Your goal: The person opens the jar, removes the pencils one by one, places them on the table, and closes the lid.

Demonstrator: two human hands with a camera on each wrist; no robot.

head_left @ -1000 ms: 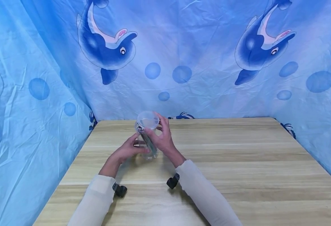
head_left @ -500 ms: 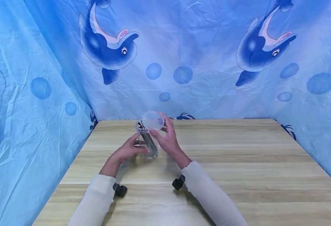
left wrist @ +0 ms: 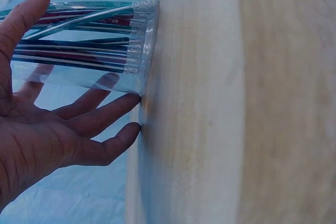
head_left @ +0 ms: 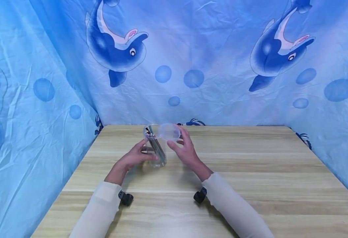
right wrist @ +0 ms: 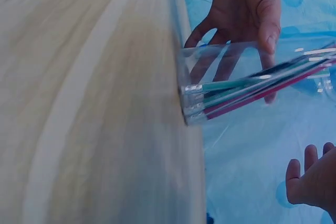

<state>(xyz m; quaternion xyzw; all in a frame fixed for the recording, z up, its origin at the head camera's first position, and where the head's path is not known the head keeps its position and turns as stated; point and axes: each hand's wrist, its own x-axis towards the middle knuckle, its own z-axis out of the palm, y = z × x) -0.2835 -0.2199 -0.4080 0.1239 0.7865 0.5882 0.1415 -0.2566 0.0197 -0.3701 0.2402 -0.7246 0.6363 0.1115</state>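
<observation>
A clear plastic jar (head_left: 163, 150) stands on the wooden table, left of centre in the head view. Several pencils (left wrist: 86, 53), in dark, green and red tones, lean inside it. My left hand (head_left: 133, 156) grips the jar from its left side, thumb at the front. Just right of the jar's uncovered mouth, my right hand (head_left: 186, 148) pinches a round translucent lid (head_left: 170, 132) by its right edge. In the right wrist view only the fingers of the right hand (right wrist: 313, 182) show at the lower right; the lid is out of that picture.
The wooden table (head_left: 251, 175) stretches far to the right and toward me. A blue dolphin-print cloth (head_left: 215, 39) hangs behind it and along both sides. A small black camera sits on each wrist, the left camera (head_left: 127, 199) close to the tabletop.
My right hand has lifted the lid off the jar's mouth and carried it to the right, uncovering the pencils. The left hand and the jar have stayed nearly still.
</observation>
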